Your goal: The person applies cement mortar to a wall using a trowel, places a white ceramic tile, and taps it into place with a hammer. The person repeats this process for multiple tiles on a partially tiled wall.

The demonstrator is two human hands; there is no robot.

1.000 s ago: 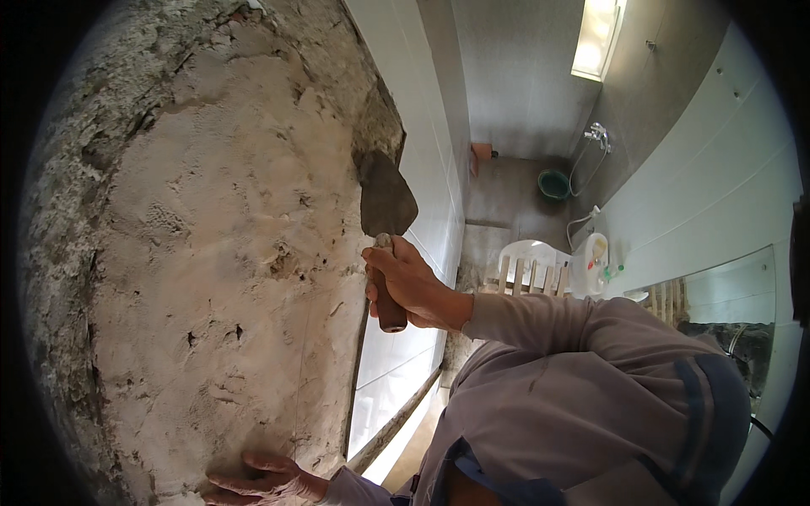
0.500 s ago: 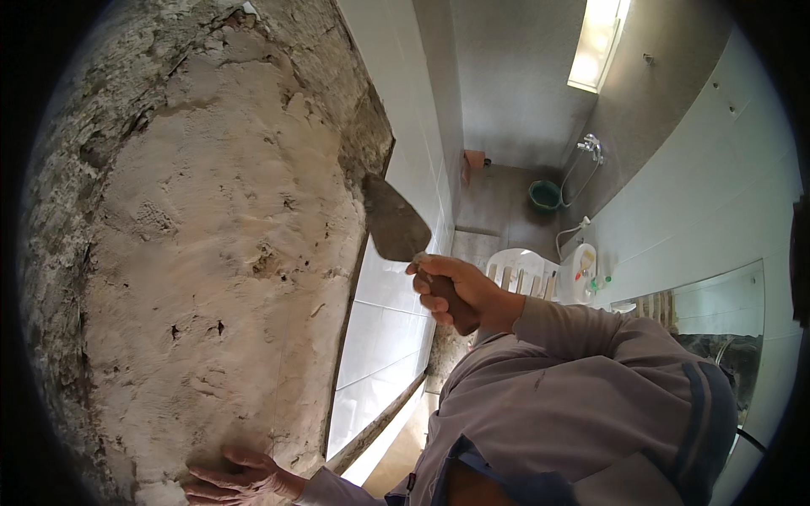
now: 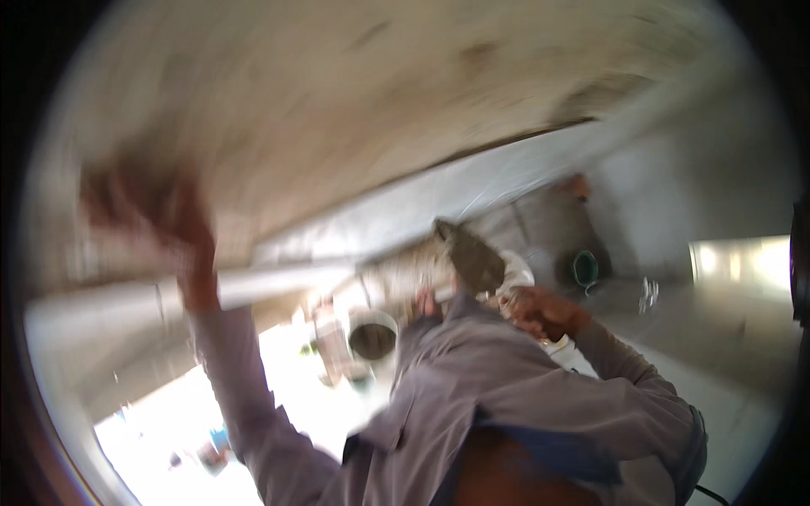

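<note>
Gripping a trowel (image 3: 474, 260) in right fingers (image 3: 531, 319), blurred left fingers (image 3: 187, 215) apart by the wall (image 3: 337, 126).

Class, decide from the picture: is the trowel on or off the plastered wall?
Off: the right hand holds the trowel, with pale tiles showing between it and the plastered wall.

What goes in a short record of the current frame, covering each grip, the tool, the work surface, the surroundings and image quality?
Left grip: fingers appear spread, at the plastered wall; contact unclear
Right grip: closed on the trowel
Tool position: blade in front of the body, apart from the wall
Work surface: rough, beige-brown, bordered by pale tiles
Surroundings: pale bucket with a dark interior, green basin
Image quality: motion blur, strongest around the left grip
</note>
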